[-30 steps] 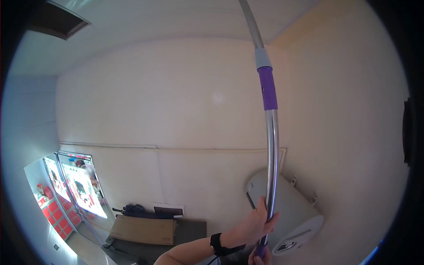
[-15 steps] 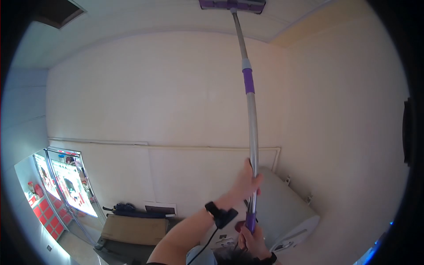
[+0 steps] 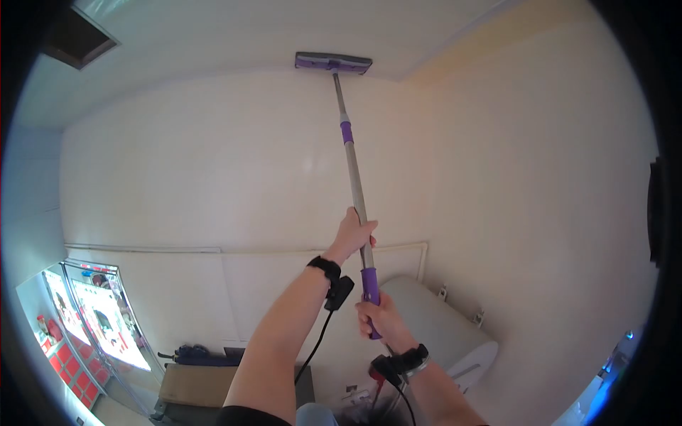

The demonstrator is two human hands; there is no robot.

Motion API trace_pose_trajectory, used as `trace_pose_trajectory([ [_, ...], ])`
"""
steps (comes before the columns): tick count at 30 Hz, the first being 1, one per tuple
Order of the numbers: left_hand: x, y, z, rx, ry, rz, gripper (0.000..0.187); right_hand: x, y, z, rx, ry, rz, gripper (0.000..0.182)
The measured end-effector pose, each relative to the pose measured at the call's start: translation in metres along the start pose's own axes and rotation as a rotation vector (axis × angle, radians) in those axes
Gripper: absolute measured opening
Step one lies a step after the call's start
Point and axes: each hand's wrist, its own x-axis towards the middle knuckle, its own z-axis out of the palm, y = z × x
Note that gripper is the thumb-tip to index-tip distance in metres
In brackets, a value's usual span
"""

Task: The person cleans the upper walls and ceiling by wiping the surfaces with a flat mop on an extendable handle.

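A flat mop (image 3: 357, 177) with a silver telescopic pole reaches up and away from me. Its wide purple head (image 3: 334, 64) lies against the ceiling, close to where the ceiling meets the far wall. Partway up the pole, my left hand (image 3: 353, 233) is wrapped around the metal tube. Lower down, my right hand (image 3: 383, 317) grips the purple handle (image 3: 370, 287) at the pole's bottom end. Each wrist wears a black strap with a small device and a cable.
A white cylindrical water heater (image 3: 433, 326) hangs low on the right. Thin pipes (image 3: 320, 250) cross the far wall. At lower left stand a brown-topped piece of furniture (image 3: 195, 385) and a metal-framed glass door (image 3: 106, 312). A dark square opening (image 3: 79, 39) shows in the ceiling.
The mop head has come down and left in view, from the top edge to near the wall-ceiling corner. Both hands have risen in view, still holding the pole.
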Motion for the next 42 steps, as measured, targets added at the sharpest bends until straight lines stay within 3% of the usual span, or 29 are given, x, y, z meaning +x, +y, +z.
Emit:
trace_pose_trajectory([
  [4,-0.031,0.006,0.014,-0.007,-0.050,0.020,0.032,-0.032,0.004,-0.002,0.025,0.002,0.003,0.018],
  [8,-0.120,0.027,0.055,-0.021,-0.161,0.056,0.034,-0.123,0.028,-0.013,-0.045,0.077,0.034,0.017],
  [11,-0.182,0.040,0.086,-0.074,-0.251,0.057,0.036,-0.176,0.078,-0.041,-0.095,0.013,-0.026,0.016],
  [14,-0.218,0.036,0.114,-0.105,-0.335,0.070,0.038,-0.223,0.103,-0.051,-0.103,0.201,-0.107,0.008],
  [18,-0.238,0.032,0.144,-0.040,-0.426,0.224,0.038,-0.252,0.101,-0.062,0.026,0.200,-0.045,0.009],
  [21,-0.232,0.037,0.148,-0.006,-0.449,0.294,0.037,-0.251,0.112,-0.090,-0.060,0.204,-0.017,0.010],
  [23,-0.226,0.030,0.156,-0.113,-0.471,0.138,0.037,-0.251,0.111,-0.093,-0.141,0.196,0.004,0.012],
  [26,-0.222,0.024,0.152,-0.145,-0.514,0.079,0.038,-0.233,0.092,-0.073,-0.138,0.271,-0.026,0.016],
  [33,-0.204,0.012,0.130,-0.137,-0.481,-0.008,0.038,-0.201,0.111,-0.067,-0.082,0.208,-0.009,0.010],
  [42,-0.096,0.003,0.112,-0.268,-0.305,0.037,0.033,-0.117,0.051,-0.069,-0.169,0.191,0.015,0.016],
])
